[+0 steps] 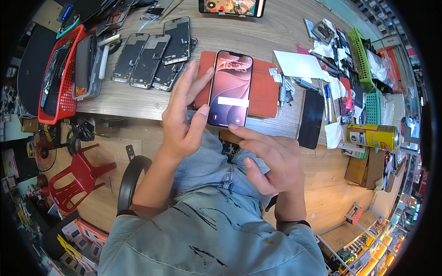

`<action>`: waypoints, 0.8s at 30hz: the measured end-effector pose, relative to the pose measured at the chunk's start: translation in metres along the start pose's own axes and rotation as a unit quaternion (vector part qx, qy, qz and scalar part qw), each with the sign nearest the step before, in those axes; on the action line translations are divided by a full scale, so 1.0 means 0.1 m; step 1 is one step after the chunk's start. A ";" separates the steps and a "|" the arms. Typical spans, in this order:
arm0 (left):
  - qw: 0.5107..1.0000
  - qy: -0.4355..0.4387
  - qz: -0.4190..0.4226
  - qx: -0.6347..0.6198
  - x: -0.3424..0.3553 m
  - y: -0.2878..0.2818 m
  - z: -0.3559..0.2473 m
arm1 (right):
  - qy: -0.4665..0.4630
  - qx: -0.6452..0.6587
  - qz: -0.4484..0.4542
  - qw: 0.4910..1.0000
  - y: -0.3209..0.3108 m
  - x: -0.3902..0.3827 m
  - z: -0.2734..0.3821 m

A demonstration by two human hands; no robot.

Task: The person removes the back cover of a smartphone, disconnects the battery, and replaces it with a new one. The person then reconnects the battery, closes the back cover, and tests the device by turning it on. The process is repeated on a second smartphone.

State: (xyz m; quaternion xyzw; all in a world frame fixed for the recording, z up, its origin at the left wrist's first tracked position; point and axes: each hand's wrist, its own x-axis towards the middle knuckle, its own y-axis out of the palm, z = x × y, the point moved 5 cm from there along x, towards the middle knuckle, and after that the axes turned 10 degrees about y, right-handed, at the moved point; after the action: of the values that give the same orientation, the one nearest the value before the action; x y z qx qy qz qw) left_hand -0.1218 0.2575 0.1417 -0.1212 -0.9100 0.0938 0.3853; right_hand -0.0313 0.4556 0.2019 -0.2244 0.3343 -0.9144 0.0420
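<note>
A smartphone [230, 87] with a lit, reddish-pink screen stands over the red mat [264, 92] at the table's front edge. My left hand [182, 115] holds it by its left side, thumb at the lower left edge and a finger higher up along the same edge. Below it, my right hand [274, 161] has its fingers apart, and the index fingertip is at the bottom of the screen. A white box shows across the lower part of the screen.
Several detached phone screens [149, 60] lie at left, near a red basket [57, 78]. On the right are a dark phone [311, 118], a screwdriver [282, 94], a white sheet [299, 64] and a yellow can [372, 136]. Another phone [232, 7] stands at the back.
</note>
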 end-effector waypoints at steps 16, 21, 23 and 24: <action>1.000 0.014 0.011 0.025 0.01 -0.01 0.01 | 0.164 0.006 -0.079 0.983 -0.11 0.33 -0.20; 1.000 0.010 0.018 0.023 0.01 -0.02 0.01 | 0.196 0.023 -0.080 0.977 -0.10 0.30 -0.27; 1.000 0.003 0.016 0.015 0.02 -0.02 0.00 | 0.206 0.039 -0.086 0.974 -0.09 0.29 -0.31; 1.000 -0.001 0.015 0.012 0.02 -0.02 0.00 | 0.210 0.045 -0.086 0.973 -0.09 0.28 -0.32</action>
State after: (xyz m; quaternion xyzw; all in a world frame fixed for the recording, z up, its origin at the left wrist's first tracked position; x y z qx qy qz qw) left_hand -0.1230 0.2560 0.1434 -0.1304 -0.9070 0.1108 0.3848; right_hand -0.0700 0.4751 0.1962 -0.0537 0.2734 -0.9554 -0.0978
